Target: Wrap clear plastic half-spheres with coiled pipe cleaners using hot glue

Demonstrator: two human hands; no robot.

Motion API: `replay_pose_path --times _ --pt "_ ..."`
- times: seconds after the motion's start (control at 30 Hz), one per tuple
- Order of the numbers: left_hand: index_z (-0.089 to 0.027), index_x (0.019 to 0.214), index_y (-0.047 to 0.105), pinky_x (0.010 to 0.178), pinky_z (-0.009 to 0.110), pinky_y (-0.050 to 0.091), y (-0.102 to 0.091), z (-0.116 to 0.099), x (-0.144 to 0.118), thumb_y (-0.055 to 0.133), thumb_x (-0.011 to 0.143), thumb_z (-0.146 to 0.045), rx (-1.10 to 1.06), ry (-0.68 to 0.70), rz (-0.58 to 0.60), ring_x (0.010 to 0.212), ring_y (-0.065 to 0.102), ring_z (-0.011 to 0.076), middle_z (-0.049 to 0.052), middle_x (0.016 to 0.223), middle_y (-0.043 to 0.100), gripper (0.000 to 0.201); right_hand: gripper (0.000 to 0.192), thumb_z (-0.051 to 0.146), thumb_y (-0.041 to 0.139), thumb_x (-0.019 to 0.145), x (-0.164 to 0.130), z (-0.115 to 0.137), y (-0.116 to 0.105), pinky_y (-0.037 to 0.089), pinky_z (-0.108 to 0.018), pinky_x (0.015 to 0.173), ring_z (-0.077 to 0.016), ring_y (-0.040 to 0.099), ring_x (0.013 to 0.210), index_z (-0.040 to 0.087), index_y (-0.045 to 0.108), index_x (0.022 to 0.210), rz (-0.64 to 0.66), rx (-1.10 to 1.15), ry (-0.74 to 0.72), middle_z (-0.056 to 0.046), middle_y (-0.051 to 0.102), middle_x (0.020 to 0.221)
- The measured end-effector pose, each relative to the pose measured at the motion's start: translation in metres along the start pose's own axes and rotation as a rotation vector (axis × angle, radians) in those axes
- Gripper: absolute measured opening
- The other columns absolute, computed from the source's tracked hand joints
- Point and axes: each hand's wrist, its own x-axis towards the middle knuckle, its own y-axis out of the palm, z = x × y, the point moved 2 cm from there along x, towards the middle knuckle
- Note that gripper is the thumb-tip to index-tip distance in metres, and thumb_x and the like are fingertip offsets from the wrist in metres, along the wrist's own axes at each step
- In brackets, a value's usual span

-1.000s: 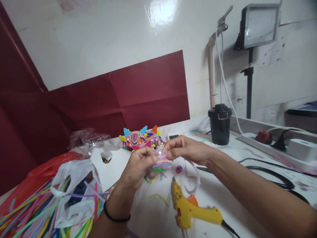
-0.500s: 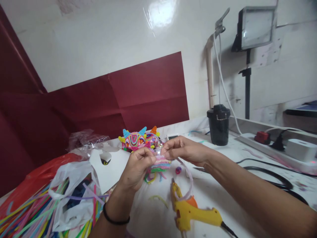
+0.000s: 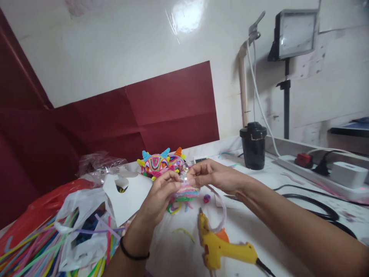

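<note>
Between my two hands is a small piece wrapped in rows of pastel pipe cleaners [image 3: 187, 193], pink, blue and green, with a clear shiny part at its top. My left hand [image 3: 164, 192] pinches its left side. With thumb and fingers closed, my right hand [image 3: 206, 175] grips a pale lilac pipe cleaner [image 3: 224, 215] at the piece's upper edge; the loose end curls down to the right. Below lies a yellow hot glue gun [image 3: 227, 252], nozzle pointing up toward my hands. Behind them stand colourful pipe-cleaner figures [image 3: 157, 163] with blue and orange horns.
Bundles of pipe cleaners [image 3: 34, 246] and a white plastic bag [image 3: 83, 246] lie at left, near a cut white sheet [image 3: 129, 192]. A black lidded cup [image 3: 254, 148] and a power strip [image 3: 291, 163] stand at right. A yellow scrap [image 3: 184, 232] lies in front.
The hands stay almost in place, still holding the striped piece. The whole view has shifted slightly; otherwise little differs.
</note>
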Motion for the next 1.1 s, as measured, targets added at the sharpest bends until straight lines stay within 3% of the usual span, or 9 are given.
replay_pose_path --times 0.3,0.57,0.97,1.1 --pt "-0.017 0.061 0.055 0.054 0.022 0.035 0.008 -0.007 -0.004 0.069 0.065 -0.026 0.347 0.025 -0.071 0.058 0.047 0.0111 -0.003 0.06 0.053 0.017 0.006 0.019 0.071 0.066 -0.002 0.002 0.005 0.032 -0.024 0.056 -0.0094 0.045 0.055 0.014 0.067 0.067 0.006 -0.082 0.016 0.005 0.055 0.056" --pt "-0.017 0.056 0.052 0.047 0.019 0.03 0.004 -0.006 -0.001 0.069 0.059 -0.023 0.234 0.032 -0.1 0.049 0.04 0.0072 -0.005 0.052 0.048 0.018 0.023 0.022 0.082 0.058 -0.001 0.002 0.003 0.039 -0.024 0.059 -0.0098 0.053 0.058 0.015 0.072 0.077 -0.006 0.031 0.021 0.003 0.064 0.063" --pt "-0.017 0.053 0.053 0.048 0.019 0.03 0.004 -0.007 0.0 0.069 0.056 -0.018 0.104 0.054 -0.114 0.051 0.039 0.0067 -0.006 0.052 0.049 0.016 0.026 0.025 0.085 0.057 0.001 0.0 -0.002 0.041 -0.025 0.061 -0.0097 0.055 0.06 0.015 0.071 0.076 -0.051 0.028 0.002 0.003 0.064 0.065" --pt "-0.017 0.053 0.053 0.047 0.019 0.029 0.001 -0.007 0.002 0.07 0.056 -0.02 0.073 0.068 -0.169 0.05 0.038 0.0065 -0.006 0.05 0.047 0.017 0.032 0.026 0.082 0.062 -0.002 0.006 -0.001 0.046 -0.027 0.069 -0.0134 0.06 0.074 0.017 0.069 0.089 -0.08 -0.044 -0.067 0.0 0.066 0.082"
